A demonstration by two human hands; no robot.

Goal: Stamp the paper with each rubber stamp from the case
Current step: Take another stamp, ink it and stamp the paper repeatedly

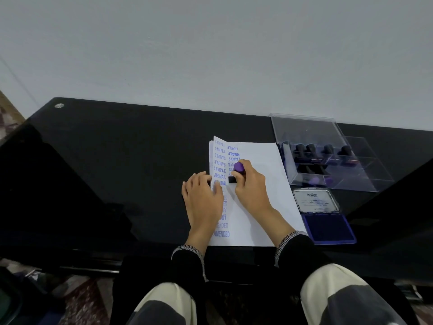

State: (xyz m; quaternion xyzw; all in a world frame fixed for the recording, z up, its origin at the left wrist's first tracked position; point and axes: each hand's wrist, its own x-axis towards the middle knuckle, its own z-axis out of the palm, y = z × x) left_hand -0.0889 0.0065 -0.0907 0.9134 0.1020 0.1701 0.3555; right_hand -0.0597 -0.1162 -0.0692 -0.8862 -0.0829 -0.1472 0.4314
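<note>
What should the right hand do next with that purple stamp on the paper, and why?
Probably lift the stamp straight up. The right hand grips it with its black base down on the paper, below the SAMPLE prints, while the left hand lies flat on the sheet, steadying it.

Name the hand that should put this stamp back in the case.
Right. The right hand already grips the purple stamp, and the case sits on its side; the left hand presses the paper.
</note>
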